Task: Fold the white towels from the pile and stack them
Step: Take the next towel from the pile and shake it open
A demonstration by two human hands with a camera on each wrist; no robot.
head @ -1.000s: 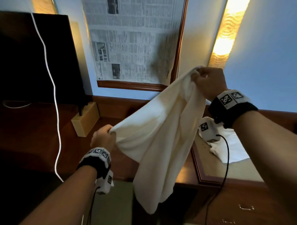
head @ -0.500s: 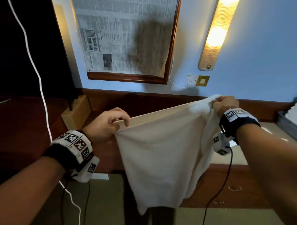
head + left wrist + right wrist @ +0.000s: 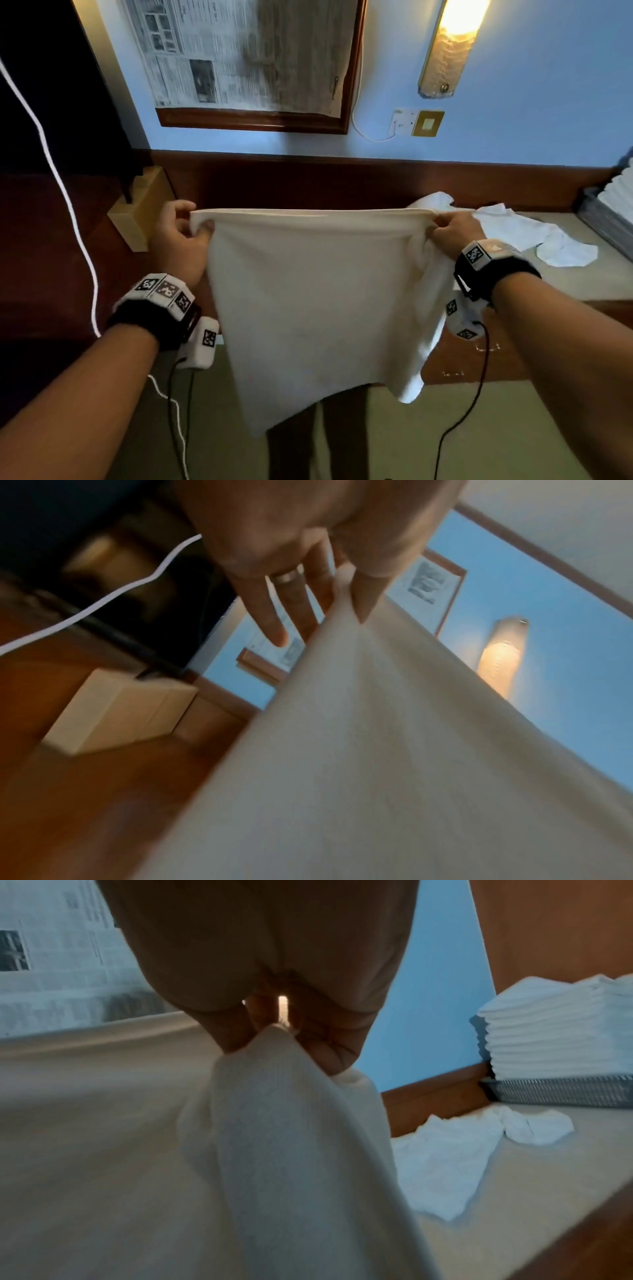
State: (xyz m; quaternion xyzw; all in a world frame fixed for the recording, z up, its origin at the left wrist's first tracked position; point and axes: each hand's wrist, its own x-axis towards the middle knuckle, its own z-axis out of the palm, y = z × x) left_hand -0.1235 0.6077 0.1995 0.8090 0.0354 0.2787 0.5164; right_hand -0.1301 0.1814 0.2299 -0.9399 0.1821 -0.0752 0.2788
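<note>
A white towel (image 3: 308, 301) hangs in the air in front of me, its top edge stretched level between both hands. My left hand (image 3: 186, 228) pinches the top left corner; in the left wrist view the thumb and fingers (image 3: 346, 599) clamp the cloth (image 3: 394, 750). My right hand (image 3: 445, 226) pinches the top right corner, where extra cloth bunches and droops (image 3: 291, 1137). Loose white towels (image 3: 534, 236) lie crumpled on the desk to the right (image 3: 455, 1153). A stack of folded white towels (image 3: 555, 1026) sits in a grey mesh basket (image 3: 561, 1093) at the far right.
A tan box (image 3: 138, 209) sits on the dark wooden counter (image 3: 51, 257) at left, by a white cable (image 3: 72, 212). A framed newspaper (image 3: 246, 54) and a lit wall lamp (image 3: 448, 44) hang on the blue wall. Desk drawers (image 3: 479, 363) stand below right.
My right hand came down from high up to the level of the left. The towel went from a slanted, bunched drape to a flat sheet with a taut top edge.
</note>
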